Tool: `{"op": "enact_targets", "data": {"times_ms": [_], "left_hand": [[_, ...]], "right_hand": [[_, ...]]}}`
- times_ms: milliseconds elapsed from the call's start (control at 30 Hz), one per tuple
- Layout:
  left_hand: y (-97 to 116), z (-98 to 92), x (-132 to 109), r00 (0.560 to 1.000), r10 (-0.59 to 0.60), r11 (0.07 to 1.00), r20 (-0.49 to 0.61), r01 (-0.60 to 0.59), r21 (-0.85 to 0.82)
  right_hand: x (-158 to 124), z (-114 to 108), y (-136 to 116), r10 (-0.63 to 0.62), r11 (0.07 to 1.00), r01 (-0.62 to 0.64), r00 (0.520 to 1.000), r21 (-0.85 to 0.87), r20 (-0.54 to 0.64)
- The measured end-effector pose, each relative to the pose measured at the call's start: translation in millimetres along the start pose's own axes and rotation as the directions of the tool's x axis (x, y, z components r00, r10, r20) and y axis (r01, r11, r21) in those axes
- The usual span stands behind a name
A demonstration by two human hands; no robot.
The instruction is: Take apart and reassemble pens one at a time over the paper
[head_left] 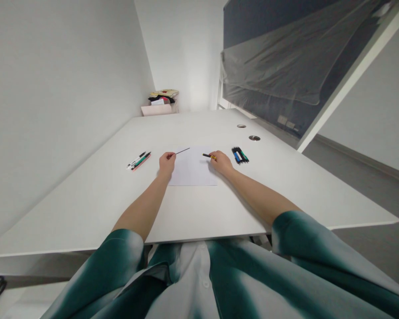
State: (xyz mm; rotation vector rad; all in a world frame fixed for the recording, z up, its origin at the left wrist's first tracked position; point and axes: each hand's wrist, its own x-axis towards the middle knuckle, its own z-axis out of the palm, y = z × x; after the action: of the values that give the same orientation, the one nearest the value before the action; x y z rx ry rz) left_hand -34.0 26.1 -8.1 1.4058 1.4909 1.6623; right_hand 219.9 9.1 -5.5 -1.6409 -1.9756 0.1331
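As green-and-white cloth sleeves (124, 252) reach over a flat white bench (193, 212), two slim things are held at a rectangular white paper sheet (193, 175).

At the paper's left edge, the left hand (166, 164) is closed on a thin black rod (182, 151), which points away to the right; at its right edge, the right hand (222, 163) pinches a short black-and-yellow cylinder (206, 155), with the black end turned left. Both hands are apart from each other. Outside them lie white, green and pinkish pens (139, 161) on the left, and black, blue and green pens (240, 155) on the right. Farther are two round metal-rimmed holes (254, 138), then a pale box (157, 110) with piled cloth (164, 93).
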Motion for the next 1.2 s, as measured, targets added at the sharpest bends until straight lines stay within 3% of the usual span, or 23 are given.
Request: {"op": "enact_targets", "data": {"times_ms": [200, 567, 733, 833, 933, 1067, 1200], "left_hand": [[0.9, 3.0, -3.4, 0.990, 0.030, 0.998, 0.137, -0.037, 0.049], [8.7, 3.9, -8.7, 0.977, 0.022, 0.994, 0.214, -0.044, 0.100], [10.9, 4.8, -10.8, 0.967, 0.034, 0.990, 0.253, -0.068, 0.127], [12.5, 5.3, -14.1, 0.948, 0.073, 0.974, 0.309, -0.134, 0.180], [15.7, 7.1, -19.3, 0.917, 0.118, 0.948, 0.381, -0.218, 0.232], [21.9, 11.3, -26.8, 0.867, 0.168, 0.917, 0.470, -0.312, 0.248], [26.1, 15.0, -32.3, 0.838, 0.185, 0.896, 0.514, -0.358, 0.262]], "right_hand": [[-2.2, 6.0, -11.1, -0.186, 0.981, 0.190, 0.979, -0.047, 0.080], [-4.7, -4.1, -19.8, -0.116, 0.983, 0.143, 0.970, -0.115, 0.216], [-5.6, -5.3, -20.1, -0.148, 0.984, 0.160, 0.980, -0.085, 0.133], [-4.7, -6.3, -17.0, -0.160, 0.986, 0.161, 0.987, -0.039, 0.026], [-3.9, -6.4, -14.4, -0.240, 0.971, 0.240, 0.971, 0.005, -0.019], [-4.7, -3.2, -17.3, -0.393, 0.920, 0.392, 0.918, 0.028, 0.059], [-6.2, -0.5, -25.1, -0.438, 0.896, 0.444, 0.887, -0.008, 0.148]]}}
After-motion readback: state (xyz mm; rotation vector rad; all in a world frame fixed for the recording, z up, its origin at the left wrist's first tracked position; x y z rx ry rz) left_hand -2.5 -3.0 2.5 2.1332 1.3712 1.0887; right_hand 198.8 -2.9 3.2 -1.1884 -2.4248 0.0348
